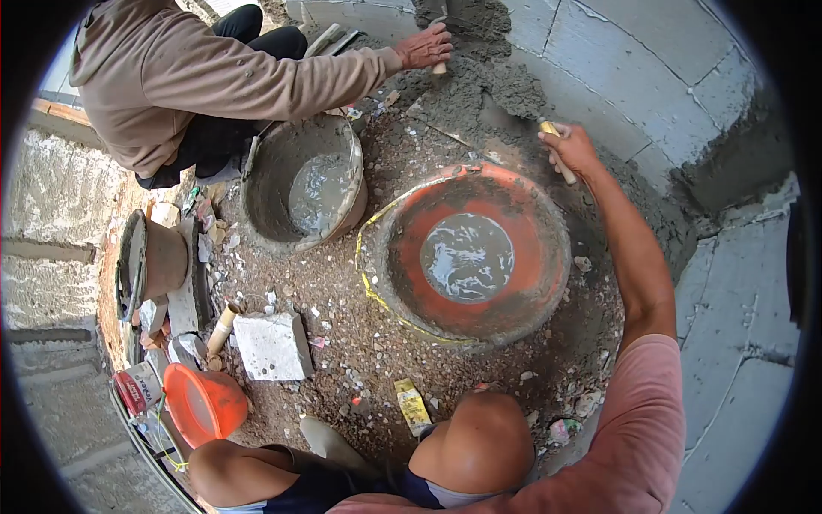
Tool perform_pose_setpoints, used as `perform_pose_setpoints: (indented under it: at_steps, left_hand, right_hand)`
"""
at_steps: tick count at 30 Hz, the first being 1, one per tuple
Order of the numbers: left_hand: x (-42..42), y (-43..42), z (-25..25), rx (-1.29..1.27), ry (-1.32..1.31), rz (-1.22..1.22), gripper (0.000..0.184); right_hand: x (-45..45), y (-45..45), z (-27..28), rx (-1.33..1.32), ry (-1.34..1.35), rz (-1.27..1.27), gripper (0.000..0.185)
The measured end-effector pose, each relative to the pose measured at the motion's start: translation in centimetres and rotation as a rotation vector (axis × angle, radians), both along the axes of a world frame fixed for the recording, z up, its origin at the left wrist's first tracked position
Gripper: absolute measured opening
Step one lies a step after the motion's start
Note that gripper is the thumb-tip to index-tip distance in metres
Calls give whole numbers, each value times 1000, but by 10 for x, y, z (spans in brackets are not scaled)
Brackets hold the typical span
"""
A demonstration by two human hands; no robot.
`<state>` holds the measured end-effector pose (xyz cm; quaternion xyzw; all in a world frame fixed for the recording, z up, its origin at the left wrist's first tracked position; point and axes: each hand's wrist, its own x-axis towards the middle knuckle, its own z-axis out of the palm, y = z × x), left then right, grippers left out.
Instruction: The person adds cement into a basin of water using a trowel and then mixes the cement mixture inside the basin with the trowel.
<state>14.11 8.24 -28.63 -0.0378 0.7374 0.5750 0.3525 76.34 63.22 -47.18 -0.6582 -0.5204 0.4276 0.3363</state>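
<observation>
Fingers of the right hand (575, 152) are wrapped around the pale handle of a trowel (549, 128), whose blade lies at the wet mortar (518, 84) by the foot of the block wall (612, 64), while the left hand is out of view, so its grasp cannot be told. A loose wrist and a low, flat blade would probably serve best, kept clear of the co-worker's hand (425, 48) nearby. Underfoot, gritty, rubble-strewn ground (330, 287) bears an orange tub (533, 248) of watery mix (467, 257), with blockwork close on the right.
</observation>
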Motion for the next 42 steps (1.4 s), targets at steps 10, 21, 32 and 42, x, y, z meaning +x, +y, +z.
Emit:
perform_pose_setpoints:
  at_steps: [10,21,32,42]
  left_hand:
    - [-11,-33,-7,99,-188,20,69]
    - [2,-29,-9,87,-65,-4,62]
    - [-10,-35,-4,120,-84,50,69]
    - [20,3,-2,-44,25,107,70]
  right_hand:
    - [-2,-189,210,-337,-143,358,28]
    - [-114,-224,189,197,-1437,754,18]
    - [61,-150,90,-554,-222,130,24]
    - [32,45,-38,-356,-309,43,36]
